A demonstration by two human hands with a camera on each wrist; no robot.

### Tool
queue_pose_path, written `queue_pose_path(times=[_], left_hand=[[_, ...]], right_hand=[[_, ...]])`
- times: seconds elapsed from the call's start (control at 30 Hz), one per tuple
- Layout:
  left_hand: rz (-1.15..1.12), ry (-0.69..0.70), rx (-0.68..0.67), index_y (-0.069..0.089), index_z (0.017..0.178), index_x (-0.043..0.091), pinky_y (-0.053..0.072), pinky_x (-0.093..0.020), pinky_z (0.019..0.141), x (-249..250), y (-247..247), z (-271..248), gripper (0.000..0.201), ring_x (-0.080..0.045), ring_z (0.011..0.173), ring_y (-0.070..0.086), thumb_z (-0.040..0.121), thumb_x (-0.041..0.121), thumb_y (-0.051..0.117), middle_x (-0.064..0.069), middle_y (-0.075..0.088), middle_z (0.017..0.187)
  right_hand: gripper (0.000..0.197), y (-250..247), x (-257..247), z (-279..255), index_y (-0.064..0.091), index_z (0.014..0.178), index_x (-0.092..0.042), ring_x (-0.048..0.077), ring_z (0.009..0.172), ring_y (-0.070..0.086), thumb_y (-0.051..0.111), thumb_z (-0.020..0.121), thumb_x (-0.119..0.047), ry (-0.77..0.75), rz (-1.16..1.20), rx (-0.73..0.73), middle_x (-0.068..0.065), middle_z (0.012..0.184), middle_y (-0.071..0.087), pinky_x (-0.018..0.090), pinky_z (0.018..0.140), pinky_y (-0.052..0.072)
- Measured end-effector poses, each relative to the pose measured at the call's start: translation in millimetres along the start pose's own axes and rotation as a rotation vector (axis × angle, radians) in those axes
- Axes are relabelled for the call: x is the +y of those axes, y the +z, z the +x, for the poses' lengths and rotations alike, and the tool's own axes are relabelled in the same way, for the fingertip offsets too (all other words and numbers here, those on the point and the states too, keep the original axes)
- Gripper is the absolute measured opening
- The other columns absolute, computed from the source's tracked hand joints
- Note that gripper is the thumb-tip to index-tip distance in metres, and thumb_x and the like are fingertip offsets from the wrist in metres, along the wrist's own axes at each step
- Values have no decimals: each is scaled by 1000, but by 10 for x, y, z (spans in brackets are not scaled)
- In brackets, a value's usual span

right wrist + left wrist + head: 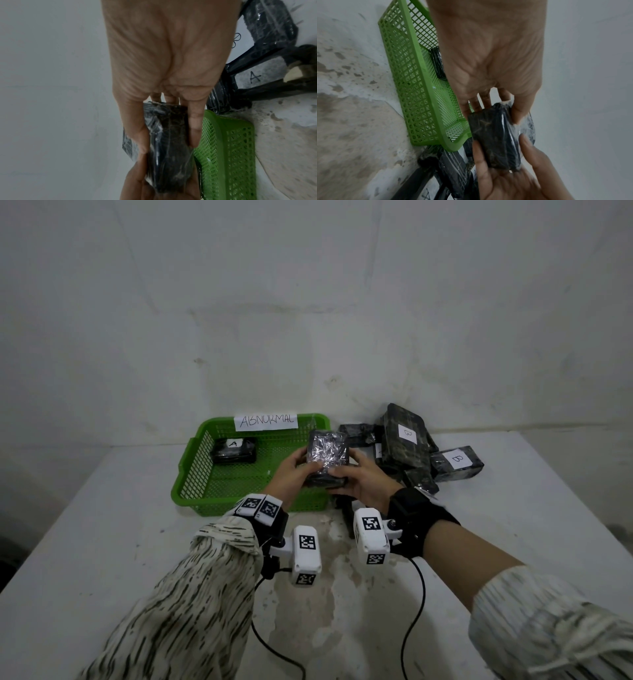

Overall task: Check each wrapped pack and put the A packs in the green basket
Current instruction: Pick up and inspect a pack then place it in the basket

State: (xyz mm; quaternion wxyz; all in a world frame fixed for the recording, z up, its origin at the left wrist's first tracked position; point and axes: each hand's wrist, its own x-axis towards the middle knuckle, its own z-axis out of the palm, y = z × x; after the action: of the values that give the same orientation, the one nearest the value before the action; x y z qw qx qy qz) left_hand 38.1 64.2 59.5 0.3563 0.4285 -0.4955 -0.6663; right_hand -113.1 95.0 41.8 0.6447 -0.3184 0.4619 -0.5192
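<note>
A dark rectangular pack wrapped in crinkled clear film [327, 461] is held in both hands above the near right corner of the green plastic mesh basket [191, 470].

Nearest, the left hand [291, 470] and the right hand [364, 479] are each curled in a grip round one short side of the pack, its long axis pointing away from the body; no letter is seen on its upturned face. Just beyond and left lies the basket's floor, nearer the left hand, where a dark pack labelled A [234, 450] rests. Farther right, wrapped packs marked B [457, 463] are piled on the pale surface [513, 525].
</note>
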Motion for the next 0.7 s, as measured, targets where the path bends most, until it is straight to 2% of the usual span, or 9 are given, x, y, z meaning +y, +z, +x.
queue_pose_path(times=[0.13,0.23,0.3,0.37,0.47,0.53,0.57,0.63,0.7], left_hand=[[6,36,41,38,138,11,52,-32,80,6,12,5,56,-26,105,58,87,-4,55,-17,49,135],[62,124,143,37,130,21,52,-41,87,16,4,7,62,-31,116,50,81,-9,59,-17,47,129],[88,150,151,42,121,19,56,-38,78,34,-19,-7,56,-32,113,52,80,-16,56,-18,49,125],[99,119,94,48,116,13,57,-31,71,45,-33,-21,45,-30,106,56,82,-15,52,-16,52,124],[32,34,61,50,100,15,51,-35,73,48,-28,-22,20,-24,93,59,92,-3,47,-11,59,112],[-43,-18,65,49,94,18,49,-37,71,42,-8,-15,12,-23,90,57,99,11,39,-7,58,101],[-63,-28,73,48,94,18,48,-39,73,34,-1,-6,12,-22,90,56,100,17,37,-6,57,99],[-92,-26,84,44,97,15,45,-42,83,21,0,12,14,-22,88,54,100,26,37,-6,55,97],[-102,-31,79,41,106,13,45,-44,88,22,-5,17,15,-22,87,55,99,26,41,-6,55,97]], right_hand=[[66,-25,21,21,36,140,-14,34,105,63,63,83,7,-2,-30,29,20,124,59,46,85,55],[48,-43,2,6,44,134,-24,33,114,59,64,90,-26,23,-87,53,14,131,57,47,85,53],[33,-53,-22,-10,52,123,-31,32,112,57,49,95,-47,53,-118,57,10,127,57,42,79,51],[22,-84,-44,-3,57,107,-34,27,97,58,39,100,-44,46,-109,81,9,112,58,39,75,49],[13,-97,-55,-7,53,92,-28,19,69,55,45,100,-21,37,-106,90,4,83,59,33,66,46],[11,-87,-32,-3,48,94,-26,17,64,54,57,95,-19,48,-145,93,4,77,59,32,63,45],[18,-90,-11,4,46,98,-26,17,65,54,62,92,-22,56,-168,105,4,77,60,31,62,46],[34,-80,9,17,44,110,-27,15,66,53,69,87,-28,70,-194,131,2,79,60,30,60,43],[43,-59,9,22,43,121,-29,15,69,52,69,86,-30,66,-211,126,0,84,60,30,60,39]])
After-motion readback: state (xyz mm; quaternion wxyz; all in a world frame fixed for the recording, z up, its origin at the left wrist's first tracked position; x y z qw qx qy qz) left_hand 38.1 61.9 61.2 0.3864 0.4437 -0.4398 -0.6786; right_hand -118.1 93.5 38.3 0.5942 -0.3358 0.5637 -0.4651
